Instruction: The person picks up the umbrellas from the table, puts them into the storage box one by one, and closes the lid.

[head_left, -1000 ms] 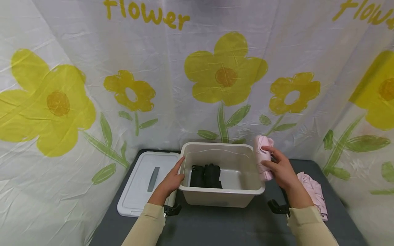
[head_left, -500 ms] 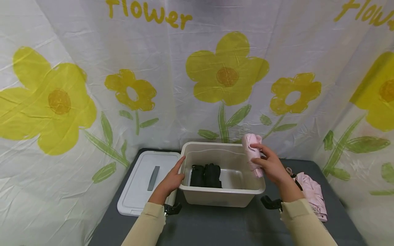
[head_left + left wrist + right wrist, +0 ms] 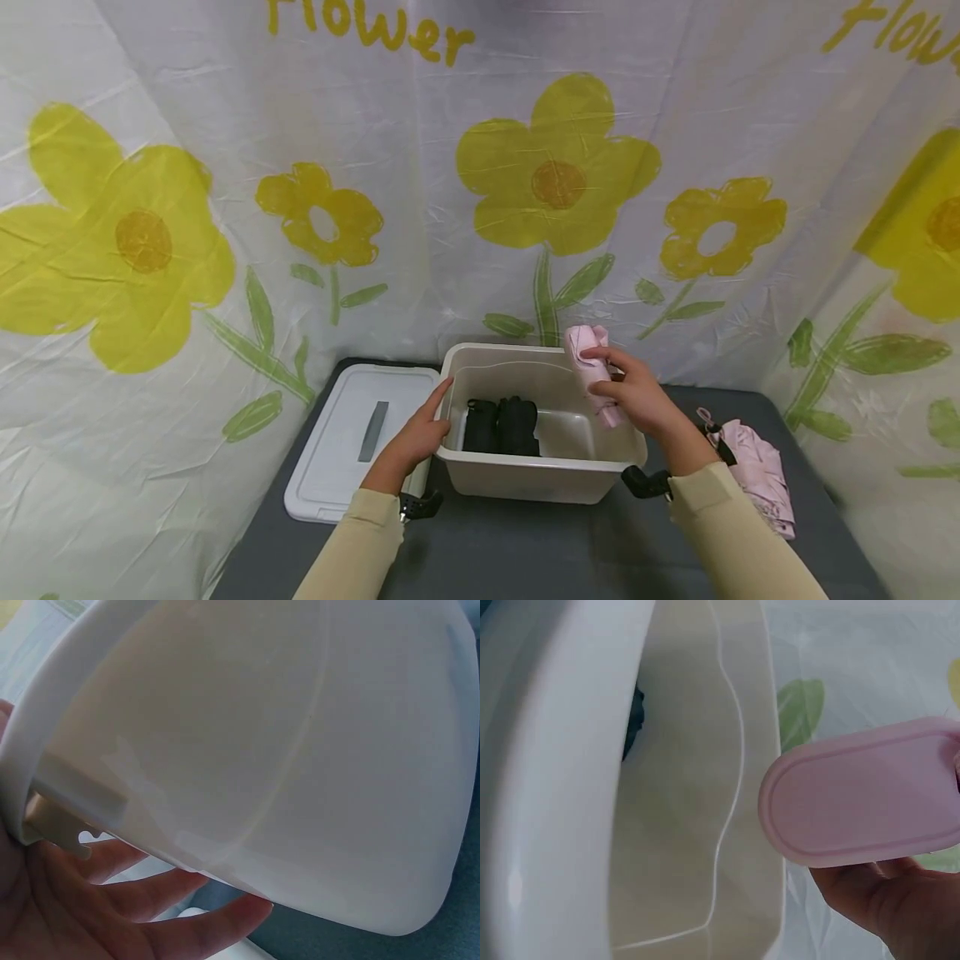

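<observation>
My right hand (image 3: 637,393) grips a rolled pink folding umbrella (image 3: 589,371), tilted over the right part of a beige plastic bin (image 3: 540,481). In the right wrist view, the flat, oval pink end (image 3: 862,796) of this umbrella faces the camera. My left hand (image 3: 414,440) holds the bin's left rim. The left wrist view has its fingers (image 3: 217,924) below the rim, along the outer wall (image 3: 352,787). Two black rolled bundles (image 3: 517,425) lie side by side in the bin's left half; their kind cannot be made out.
A white lid (image 3: 330,454) with a grey handle lies left of the bin. To the right, another pink folded item (image 3: 757,471) with a cord loop lies on the dark tabletop (image 3: 525,550). A flower-printed curtain (image 3: 420,275) hangs behind.
My right hand has carried the pink umbrella leftward, from the bin's right edge to above its interior. My left hand stays at the left rim.
</observation>
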A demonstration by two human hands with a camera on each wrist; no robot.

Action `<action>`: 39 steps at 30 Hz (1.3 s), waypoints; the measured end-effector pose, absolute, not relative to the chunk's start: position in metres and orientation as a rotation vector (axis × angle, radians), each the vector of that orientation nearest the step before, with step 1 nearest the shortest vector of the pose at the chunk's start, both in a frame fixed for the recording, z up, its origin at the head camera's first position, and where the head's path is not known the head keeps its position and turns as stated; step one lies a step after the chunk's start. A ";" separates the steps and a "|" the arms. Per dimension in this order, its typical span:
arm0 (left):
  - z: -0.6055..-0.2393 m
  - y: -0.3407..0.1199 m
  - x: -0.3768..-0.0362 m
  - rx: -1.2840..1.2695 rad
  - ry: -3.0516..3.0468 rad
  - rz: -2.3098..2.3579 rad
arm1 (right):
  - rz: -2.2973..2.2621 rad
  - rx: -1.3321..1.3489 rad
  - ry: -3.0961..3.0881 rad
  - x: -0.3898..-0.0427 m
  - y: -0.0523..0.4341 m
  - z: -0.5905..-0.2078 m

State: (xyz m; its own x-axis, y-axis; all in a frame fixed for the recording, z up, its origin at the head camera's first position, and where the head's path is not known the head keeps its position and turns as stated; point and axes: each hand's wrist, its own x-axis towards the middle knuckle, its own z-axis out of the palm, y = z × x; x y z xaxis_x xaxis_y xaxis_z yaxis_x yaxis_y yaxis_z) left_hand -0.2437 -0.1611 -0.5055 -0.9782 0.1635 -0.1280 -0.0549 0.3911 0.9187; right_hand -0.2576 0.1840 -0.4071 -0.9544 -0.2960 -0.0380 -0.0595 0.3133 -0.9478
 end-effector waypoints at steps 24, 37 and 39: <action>-0.508 -0.162 -0.246 0.075 2.452 1.658 | -1.273 -0.432 2.440 -0.289 0.153 -0.417; -0.507 -0.161 -0.243 0.072 2.462 1.645 | -0.963 -0.490 2.276 -0.306 0.141 -0.421; -0.507 -0.161 -0.242 0.062 2.465 1.643 | -0.911 -0.487 2.273 -0.308 0.139 -0.423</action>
